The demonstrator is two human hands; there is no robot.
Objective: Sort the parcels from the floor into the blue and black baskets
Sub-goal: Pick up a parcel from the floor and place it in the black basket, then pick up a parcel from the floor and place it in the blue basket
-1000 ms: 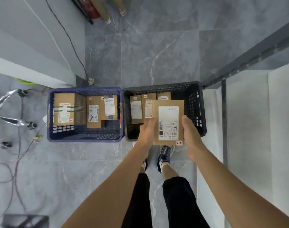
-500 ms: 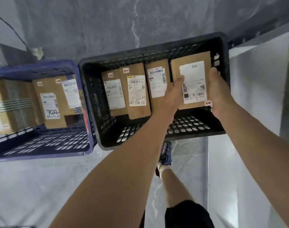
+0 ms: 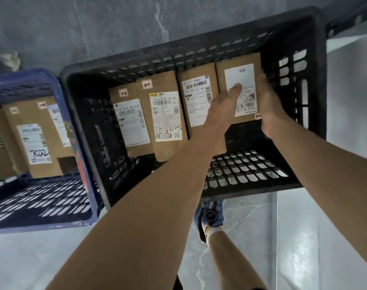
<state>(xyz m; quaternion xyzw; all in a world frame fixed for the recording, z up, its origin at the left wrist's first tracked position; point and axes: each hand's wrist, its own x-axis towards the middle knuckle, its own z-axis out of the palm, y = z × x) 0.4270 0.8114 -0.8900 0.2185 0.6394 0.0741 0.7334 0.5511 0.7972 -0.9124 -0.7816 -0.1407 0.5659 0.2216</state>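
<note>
A brown cardboard parcel (image 3: 239,78) with a white label stands at the right end of a row inside the black basket (image 3: 299,28). My left hand (image 3: 222,105) presses on its front and left edge. My right hand (image 3: 268,101) grips its right edge, close to the basket's right wall. Three more brown parcels (image 3: 165,120) lean upright to its left in the same basket. The blue basket (image 3: 32,80) sits at the left, touching the black one, with brown parcels (image 3: 35,141) inside.
Grey marbled floor tiles (image 3: 94,21) lie beyond the baskets. A white wall or panel (image 3: 349,101) stands close along the right side of the black basket. My foot in a blue shoe (image 3: 209,214) is on the floor just in front of the black basket.
I have leaned in closer over the black basket. The parcel in both hands has gone from above the basket's front rim down into the right end of the row.
</note>
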